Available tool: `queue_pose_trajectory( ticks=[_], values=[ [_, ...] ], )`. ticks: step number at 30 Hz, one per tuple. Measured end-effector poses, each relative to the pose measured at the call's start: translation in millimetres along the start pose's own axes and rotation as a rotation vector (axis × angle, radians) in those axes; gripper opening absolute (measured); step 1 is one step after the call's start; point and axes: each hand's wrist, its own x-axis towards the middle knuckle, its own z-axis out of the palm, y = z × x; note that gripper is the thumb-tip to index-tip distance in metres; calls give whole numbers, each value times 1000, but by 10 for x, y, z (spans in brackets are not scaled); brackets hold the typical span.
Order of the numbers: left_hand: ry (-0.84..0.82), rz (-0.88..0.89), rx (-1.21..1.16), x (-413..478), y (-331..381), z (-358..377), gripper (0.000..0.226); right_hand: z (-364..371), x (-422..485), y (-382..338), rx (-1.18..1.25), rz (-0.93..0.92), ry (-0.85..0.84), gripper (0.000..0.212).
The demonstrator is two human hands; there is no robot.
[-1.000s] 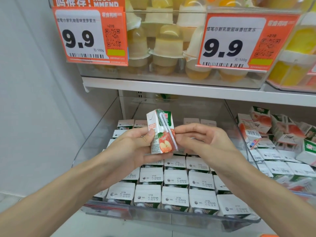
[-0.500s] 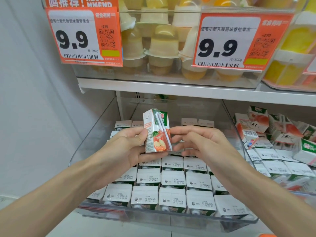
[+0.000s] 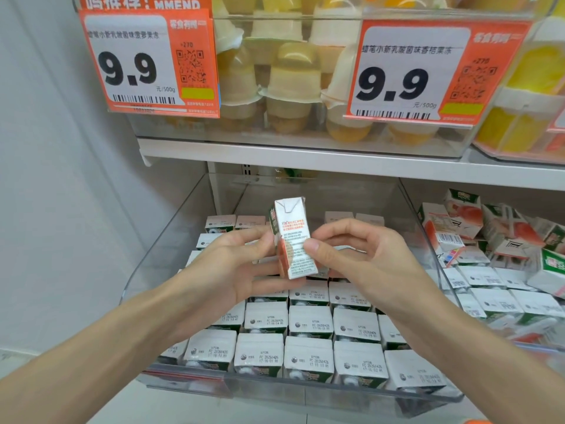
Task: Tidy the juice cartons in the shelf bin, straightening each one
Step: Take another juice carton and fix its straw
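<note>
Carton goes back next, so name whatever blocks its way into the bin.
Nothing hangs between the small white juice carton, held by the left hand and right hand, and the clear plastic shelf bin. Packed rows of white-topped cartons fill its front; any free slot is hidden by the hands.

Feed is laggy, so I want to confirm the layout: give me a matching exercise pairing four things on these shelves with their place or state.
1 lifted carton
2 left-bin cartons
3 right-bin cartons
4 jelly cups

A jumbled, some tipped over
B pinched between left hand and right hand
C on the upper shelf
D upright in rows

Pairs: 1-B, 2-D, 3-A, 4-C
</note>
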Motion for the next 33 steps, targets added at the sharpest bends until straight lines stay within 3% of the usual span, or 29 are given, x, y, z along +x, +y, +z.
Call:
queue_pose_trajectory(
  ticks=[5, 11, 15, 20, 33],
  values=[
    [29, 34, 48, -11, -27, 2, 39, -13, 3, 23, 24, -42, -14, 15],
    [128, 53, 111, 18, -45, -30, 39, -5, 16, 29, -48, -31, -31, 36],
    [173, 68, 132, 15, -42, -32, 47, 6, 27, 49, -102, -11, -66, 34],
    [130, 52, 66, -2, 16, -36, 35, 4, 13, 43, -20, 36, -58, 26],
    [32, 43, 2, -46, 20, -33, 43, -1, -43, 3, -89, -4, -101, 22]
  ],
)
